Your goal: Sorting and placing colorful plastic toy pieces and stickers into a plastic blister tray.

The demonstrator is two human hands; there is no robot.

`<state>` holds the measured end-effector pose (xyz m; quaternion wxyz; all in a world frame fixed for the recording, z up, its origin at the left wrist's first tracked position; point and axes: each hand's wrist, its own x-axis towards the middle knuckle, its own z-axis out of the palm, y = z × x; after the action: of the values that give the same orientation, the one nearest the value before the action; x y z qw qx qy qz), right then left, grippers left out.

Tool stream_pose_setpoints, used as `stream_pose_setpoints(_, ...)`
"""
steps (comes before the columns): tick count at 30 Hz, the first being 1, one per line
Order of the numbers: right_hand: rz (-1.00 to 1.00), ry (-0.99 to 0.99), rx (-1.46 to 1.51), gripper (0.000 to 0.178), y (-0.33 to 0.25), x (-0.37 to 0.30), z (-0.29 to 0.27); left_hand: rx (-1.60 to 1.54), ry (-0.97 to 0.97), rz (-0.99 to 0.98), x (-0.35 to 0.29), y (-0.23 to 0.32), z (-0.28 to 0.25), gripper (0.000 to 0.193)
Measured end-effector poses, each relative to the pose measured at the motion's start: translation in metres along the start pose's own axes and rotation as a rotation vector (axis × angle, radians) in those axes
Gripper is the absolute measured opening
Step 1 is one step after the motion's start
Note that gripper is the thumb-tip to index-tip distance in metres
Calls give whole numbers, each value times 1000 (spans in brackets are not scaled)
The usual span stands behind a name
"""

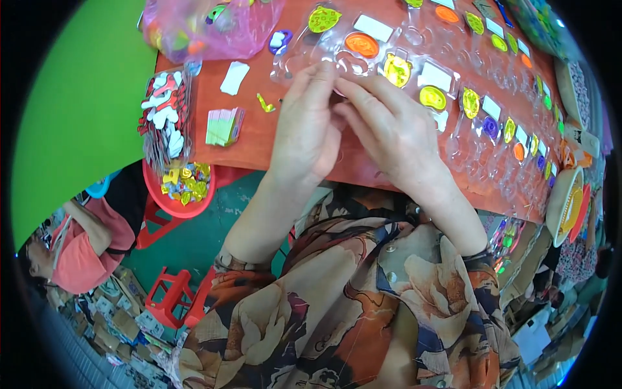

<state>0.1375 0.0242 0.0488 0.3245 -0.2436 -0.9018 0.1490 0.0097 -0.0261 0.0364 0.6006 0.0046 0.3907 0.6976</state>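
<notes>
My left hand (303, 129) and my right hand (400, 133) meet over the near edge of the orange table (259, 146). Both have their fingertips pinched close together, and whatever is between them is hidden by the fingers. Just beyond the fingertips lies a clear plastic blister tray (310, 50) with moulded hollows. In it sit a yellow-green piece (324, 19), an orange oval piece (361, 45), a yellow animal-shaped piece (397, 70) and a white card (373, 28). Left of my left hand lies a small yellow piece (265, 103).
More filled trays (492, 123) run along the right. At left are a box of red and white pieces (165, 113), a stack of cards (224, 126), a pink plastic bag (201, 35) and a red basin (155, 191) of yellow pieces. A person in pink (91, 249) sits at lower left.
</notes>
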Motion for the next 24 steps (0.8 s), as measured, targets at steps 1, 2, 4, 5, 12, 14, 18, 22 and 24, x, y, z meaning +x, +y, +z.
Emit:
stream_pose_setpoints(1,-9,-27,3,34,-6,1,5,-2,-13,18,-4,6,-11,16)
stream_pose_setpoints(2,-15,-57,7,35,-12,1,9,-5,-25,34,-10,10,-18,17)
stream_pose_setpoints(4,-35,-67,36,35,-24,-1,16,-1,18,70,-24,13,-26,21)
stream_pose_setpoints(5,-42,-89,96,32,-30,0,19,15,-2,89,-34,17,-32,23)
stream_pose_setpoints(12,174,-328,383,20,-50,-11,56,102,105,-54,-81,28,-71,37)
stream_pose_setpoints(14,291,-433,457,26,-48,-12,71,429,222,24,-96,23,-77,42)
stream_pose_setpoints(18,286,-531,382,32,-59,-3,76,1270,499,525,-107,5,-100,35)
stream_pose_setpoints(22,137,-456,74,39,-72,-5,83,1563,168,968,-91,-19,-136,34)
stream_pose_setpoints(24,89,-378,-195,37,-72,-10,92,1625,142,1029,-83,-20,-139,36)
